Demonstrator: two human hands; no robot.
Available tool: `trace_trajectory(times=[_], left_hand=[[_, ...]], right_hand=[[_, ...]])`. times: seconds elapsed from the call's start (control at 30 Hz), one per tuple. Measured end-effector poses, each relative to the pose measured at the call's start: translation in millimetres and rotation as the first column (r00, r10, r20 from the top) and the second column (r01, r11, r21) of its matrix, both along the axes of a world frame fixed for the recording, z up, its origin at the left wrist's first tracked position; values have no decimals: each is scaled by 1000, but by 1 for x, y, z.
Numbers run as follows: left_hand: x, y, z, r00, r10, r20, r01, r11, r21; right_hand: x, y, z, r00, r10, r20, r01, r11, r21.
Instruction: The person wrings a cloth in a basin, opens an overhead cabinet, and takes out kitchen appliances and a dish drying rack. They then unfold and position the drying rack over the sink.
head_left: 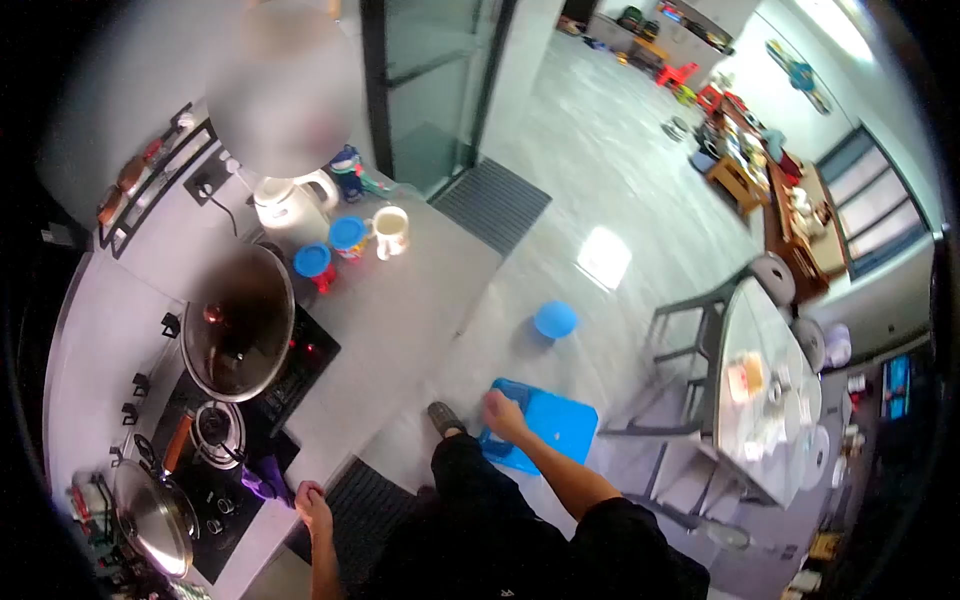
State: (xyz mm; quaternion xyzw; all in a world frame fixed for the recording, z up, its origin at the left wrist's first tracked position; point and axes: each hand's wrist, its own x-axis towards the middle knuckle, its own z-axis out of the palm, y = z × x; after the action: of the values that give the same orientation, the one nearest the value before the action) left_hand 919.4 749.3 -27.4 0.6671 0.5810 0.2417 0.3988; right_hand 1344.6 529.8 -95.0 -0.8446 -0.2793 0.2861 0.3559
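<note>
My right hand (505, 415) is closed in front of the upper left part of a blue rectangular plastic object (560, 427); whether it grips that object is unclear. At the counter's front edge, my left hand (313, 503) has its fingers curled, with their contents hidden. Just above it lies a purple cloth (265, 478) beside the black gas stove (215, 520). A large wok or pot (238, 325) stands farther up the counter. The blue round object (555, 319) rests on the floor.
The counter (400, 300) holds a white kettle (290, 207), two blue-lidded containers (348, 233), a white mug (391, 230) and a lidded pan (155, 520). Dark mats (492, 205) lie on the floor. A dining table (748, 330) with chairs stands right.
</note>
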Motion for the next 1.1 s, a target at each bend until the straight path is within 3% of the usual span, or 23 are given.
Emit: trace_trajectory(times=[0.1, 0.13, 0.17, 0.23, 0.3, 0.37, 0.43, 0.5, 0.6, 0.73, 0.83, 0.9, 1.0, 1.1], left_hand=[[-15, -18, -29, 992, -118, 47, 119, 993, -22], [-21, -37, -35, 986, -166, 35, 167, 985, -40], [-26, -43, -40, 982, -188, 13, 188, 982, -29], [-26, -57, -40, 967, -253, 39, 256, 953, -165], [-14, -78, -47, 965, -243, 102, 262, 933, -246], [-14, -92, -79, 944, -320, 84, 328, 938, -115], [-8, -103, -71, 910, -399, 114, 415, 879, -236], [-3, -116, -77, 920, -356, 166, 392, 813, -431], [7, -137, -49, 924, -353, 145, 379, 805, -456], [10, -171, -78, 939, -325, 115, 339, 814, -471], [32, -203, -103, 942, -304, 141, 331, 779, -533], [60, -226, -120, 938, -277, 210, 348, 731, -588], [121, -270, -162, 957, -248, 152, 280, 641, -714], [197, -320, -206, 939, -319, 127, 325, 706, -629]], right_hand=[[-56, -160, -85, 997, -69, -23, 59, 951, -303], [-95, -250, -87, 973, -227, -27, 181, 837, -516], [-119, -296, -84, 939, -330, -97, 238, 828, -508], [-148, -368, -76, 708, -592, -384, 183, 680, -710], [-171, -411, -60, 637, -666, -388, 222, 640, -736], [-179, -428, -38, 604, -692, -395, 292, 654, -698], [-174, -422, -26, 602, -678, -421, 298, 681, -669], [-157, -412, -15, 600, -665, -445, 292, 700, -652], [-128, -387, -1, 697, -560, -447, 267, 782, -563], [-63, -389, -21, 837, -353, -418, 158, 888, -432], [-31, -386, 5, 853, -385, -353, 229, 883, -409], [4, -400, -18, 896, -339, -288, 193, 880, -433], [57, -422, -49, 905, -335, -263, 189, 869, -457], [115, -427, -102, 852, -399, -337, 199, 845, -497]])
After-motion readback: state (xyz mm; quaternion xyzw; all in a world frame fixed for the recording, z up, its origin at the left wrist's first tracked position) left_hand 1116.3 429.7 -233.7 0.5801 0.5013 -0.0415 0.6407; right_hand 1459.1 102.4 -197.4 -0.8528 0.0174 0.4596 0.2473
